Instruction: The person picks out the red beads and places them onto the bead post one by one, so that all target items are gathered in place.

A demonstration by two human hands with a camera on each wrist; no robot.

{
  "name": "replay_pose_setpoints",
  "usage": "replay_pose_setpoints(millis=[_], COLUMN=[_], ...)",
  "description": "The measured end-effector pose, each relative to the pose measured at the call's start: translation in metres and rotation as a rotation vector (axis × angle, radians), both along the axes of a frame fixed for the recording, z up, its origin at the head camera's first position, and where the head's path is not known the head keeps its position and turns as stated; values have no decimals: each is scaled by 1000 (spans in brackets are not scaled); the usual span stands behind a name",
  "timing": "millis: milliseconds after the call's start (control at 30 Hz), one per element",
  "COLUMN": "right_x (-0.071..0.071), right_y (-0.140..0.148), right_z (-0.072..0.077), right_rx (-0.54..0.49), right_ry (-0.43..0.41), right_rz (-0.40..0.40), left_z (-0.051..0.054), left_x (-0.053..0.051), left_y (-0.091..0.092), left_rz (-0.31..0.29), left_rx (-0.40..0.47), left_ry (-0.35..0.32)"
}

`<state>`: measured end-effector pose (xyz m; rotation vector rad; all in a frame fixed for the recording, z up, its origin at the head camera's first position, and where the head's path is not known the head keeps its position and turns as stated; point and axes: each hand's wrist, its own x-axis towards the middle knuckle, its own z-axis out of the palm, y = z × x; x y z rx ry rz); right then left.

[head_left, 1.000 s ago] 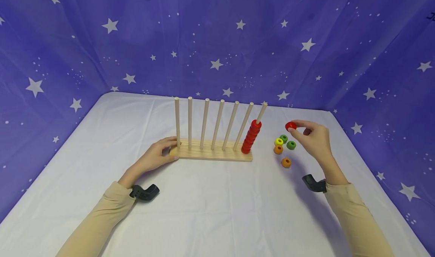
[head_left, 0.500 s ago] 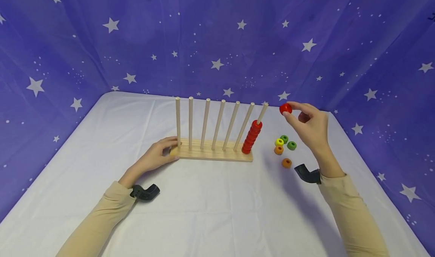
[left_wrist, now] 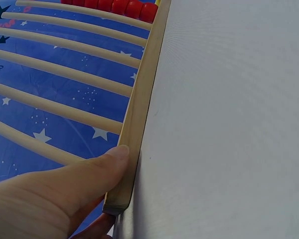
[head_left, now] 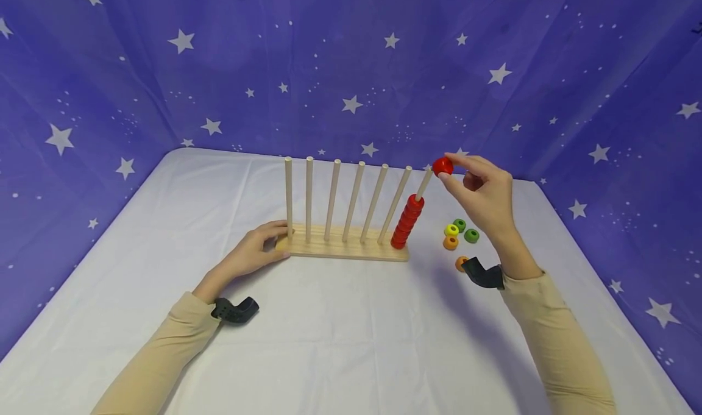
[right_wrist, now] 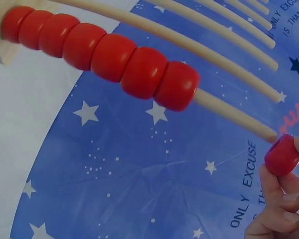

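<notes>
A wooden bead rack's base [head_left: 340, 250] carries a row of upright pegs. Red beads [head_left: 407, 223] are stacked on its rightmost peg [head_left: 425, 183], whose upper part stays bare. Between thumb and fingers my right hand [head_left: 485, 192] pinches another red bead [head_left: 443, 166]. In the right wrist view that red bead [right_wrist: 283, 154] is beside the peg's tip, its hole partly showing; whether they touch I cannot tell. My left hand [head_left: 255, 250] grips the base's left end, and in the left wrist view its thumb [left_wrist: 109, 162] lies on the front edge.
Right of the rack lie loose beads on the white cloth [head_left: 329, 342]: a yellow bead [head_left: 451, 230], two green ones, the nearer a green bead [head_left: 471, 236], and two orange ones, including an orange bead [head_left: 451, 242]. A starry blue curtain [head_left: 307, 67] hangs behind.
My right hand has risen and moved left with the red bead, from above the loose beads to the top of the rightmost peg. The left hand stays on the base.
</notes>
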<state>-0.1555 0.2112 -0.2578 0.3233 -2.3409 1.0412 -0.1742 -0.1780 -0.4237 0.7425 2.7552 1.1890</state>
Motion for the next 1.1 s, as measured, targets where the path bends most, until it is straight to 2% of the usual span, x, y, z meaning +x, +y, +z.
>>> replay_pose_setpoints(millis=[333, 700, 900, 1100], right_x=[-6, -11, -12, -13], right_y=[-10, -11, -10, -8], right_z=[-2, -7, -16, -33], right_rx=[27, 46, 40, 60], right_ry=[4, -35, -102, -105], right_rz=[48, 34, 46, 77], left_z=[0, 3, 3, 2], left_x=[0, -2, 0, 1], left_y=[1, 0, 1, 1], left_rz=[-2, -8, -5, -3], left_rx=[-7, -1, 10, 12], left_ry=[6, 10, 0, -5])
